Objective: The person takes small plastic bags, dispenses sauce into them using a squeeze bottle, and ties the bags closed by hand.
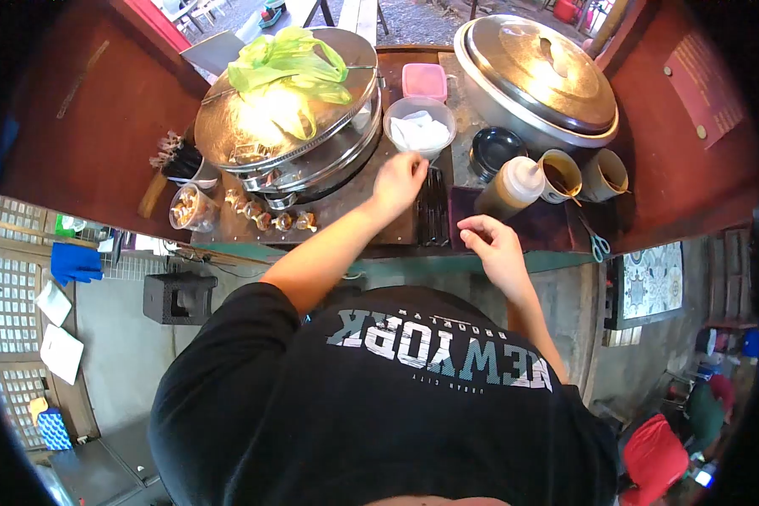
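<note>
My left hand [401, 181] is closed, its fingers curled just below a clear round tub [422, 152] that holds white folded tissue [420, 130]. Whatever it may pinch is too small to make out. Beside it, a row of slender black sticks [433, 207] lies on the counter. My right hand [493, 246] hovers at the counter's front edge, fingers loosely bent and thumb apart, with nothing visible in it. Just beyond it a squeeze bottle [513, 187] of brown sauce stands on a dark cloth [464, 205].
At left is a round metal steamer [312, 169] with a green plastic bag [287, 67] on its lid. Small skewered pieces [283, 221] and a filled cup [192, 209] sit before it. A large lidded pot [540, 76], black bowls [496, 152], sauce cups [558, 175] and scissors [597, 242] are at right.
</note>
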